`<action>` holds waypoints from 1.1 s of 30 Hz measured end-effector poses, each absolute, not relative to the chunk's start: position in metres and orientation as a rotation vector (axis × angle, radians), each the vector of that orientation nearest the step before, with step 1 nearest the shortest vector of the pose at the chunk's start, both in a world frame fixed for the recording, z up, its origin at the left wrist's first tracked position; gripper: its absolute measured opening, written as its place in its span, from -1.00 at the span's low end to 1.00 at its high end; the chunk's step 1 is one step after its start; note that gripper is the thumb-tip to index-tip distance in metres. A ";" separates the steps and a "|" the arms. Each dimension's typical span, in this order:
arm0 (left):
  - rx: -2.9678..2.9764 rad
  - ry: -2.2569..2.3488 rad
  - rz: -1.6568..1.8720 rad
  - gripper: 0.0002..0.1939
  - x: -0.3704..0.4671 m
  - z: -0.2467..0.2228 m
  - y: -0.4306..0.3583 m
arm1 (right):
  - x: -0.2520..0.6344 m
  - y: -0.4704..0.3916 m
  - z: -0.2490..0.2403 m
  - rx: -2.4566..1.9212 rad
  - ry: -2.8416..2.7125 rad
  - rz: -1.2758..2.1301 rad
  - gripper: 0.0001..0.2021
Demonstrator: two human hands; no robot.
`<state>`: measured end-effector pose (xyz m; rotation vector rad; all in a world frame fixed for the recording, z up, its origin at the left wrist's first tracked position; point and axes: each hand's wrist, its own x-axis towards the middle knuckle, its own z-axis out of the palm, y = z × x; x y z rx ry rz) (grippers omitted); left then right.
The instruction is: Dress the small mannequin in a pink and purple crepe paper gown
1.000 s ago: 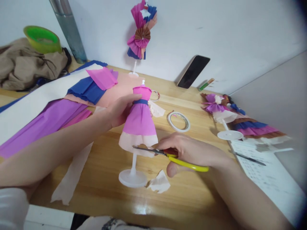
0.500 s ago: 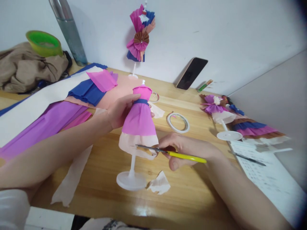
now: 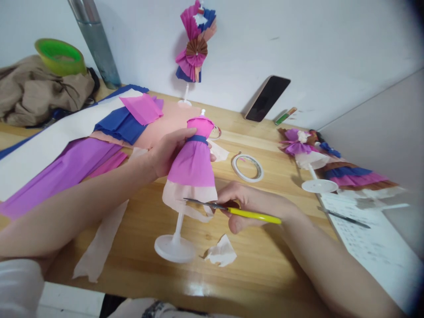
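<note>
My left hand (image 3: 172, 148) is closed around the waist of a small white dress form (image 3: 175, 248) on a round base. The form wears a crepe paper dress (image 3: 194, 165) with a pink top, a blue belt, a purple skirt and a pale hem layer. Yellow-handled scissors (image 3: 253, 215) are in my right hand (image 3: 243, 205). Their blades lie across the pale hem (image 3: 172, 192), where a partly cut strip hangs loose at the right. The dress form tilts a little, its base toward the left. A pale paper scrap (image 3: 222, 252) lies on the table below.
Coloured crepe paper sheets (image 3: 56, 176) cover the left side. A tape roll (image 3: 247, 168), a phone (image 3: 268, 99) against the wall and a glue-like green tube (image 3: 285, 116) are behind. Other dressed forms stand at the back (image 3: 195, 57) and right (image 3: 319, 185), beside a written sheet (image 3: 367, 251).
The dress form has tilted slightly, its base shifting left and its top right. The scissors have moved a little left along the hem with my right hand.
</note>
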<state>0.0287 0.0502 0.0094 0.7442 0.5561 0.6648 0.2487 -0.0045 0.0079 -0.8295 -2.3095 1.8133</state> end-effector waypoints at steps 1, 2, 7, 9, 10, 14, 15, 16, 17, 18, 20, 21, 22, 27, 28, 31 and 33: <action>0.751 0.556 0.659 -0.63 0.028 0.009 0.051 | 0.249 -0.004 0.007 -0.831 -2.311 1.810 -0.41; 0.758 0.556 0.653 -0.62 0.028 0.009 0.051 | 0.249 -0.004 0.007 -0.829 -2.312 1.808 -0.40; 0.752 0.569 0.643 -0.61 0.028 0.009 0.052 | 0.251 -0.002 0.004 -0.841 -2.315 1.839 -0.36; 0.748 0.571 0.646 -0.61 0.029 0.009 0.051 | 0.251 -0.001 0.003 -0.850 -2.313 1.842 -0.36; 0.749 0.570 0.644 -0.62 0.029 0.009 0.051 | 0.252 -0.001 0.002 -0.854 -2.315 1.846 -0.37; 0.755 0.560 0.647 -0.63 0.031 0.009 0.050 | 0.253 0.000 0.001 -0.873 -2.317 1.873 -0.42; 0.757 0.561 0.650 -0.63 0.031 0.009 0.049 | 0.254 0.000 0.000 -0.871 -2.311 1.877 -0.42; 0.758 0.561 0.654 -0.62 0.031 0.009 0.049 | 0.254 0.001 0.000 -0.872 -2.305 1.880 -0.43; 0.758 0.561 0.657 -0.61 0.031 0.009 0.049 | 0.254 0.001 0.000 -0.879 -2.300 1.883 -0.43; 0.757 0.559 0.658 -0.61 0.032 0.009 0.049 | 0.254 0.001 0.000 -0.893 -2.296 1.888 -0.43; 0.751 0.550 0.656 -0.61 0.032 0.010 0.049 | 0.254 0.000 0.001 -0.936 -2.297 1.899 -0.43; 0.749 0.546 0.650 -0.62 0.032 0.010 0.049 | 0.254 0.000 0.001 -0.956 -2.303 1.901 -0.43; 0.748 0.544 0.645 -0.62 0.032 0.010 0.049 | 0.254 0.000 0.002 -0.972 -2.315 1.898 -0.43; 0.742 0.549 0.618 -0.65 0.031 0.011 0.049 | 0.252 0.001 0.004 -1.004 -2.362 1.873 -0.44; 0.739 0.552 0.614 -0.65 0.032 0.011 0.049 | 0.252 0.001 0.004 -1.008 -2.363 1.872 -0.43; 0.738 0.568 0.611 -0.62 0.033 0.010 0.049 | 0.251 0.001 0.006 -1.001 -2.357 1.874 -0.42; 0.737 0.583 0.611 -0.61 0.033 0.010 0.049 | 0.250 0.000 0.008 -1.009 -2.349 1.871 -0.46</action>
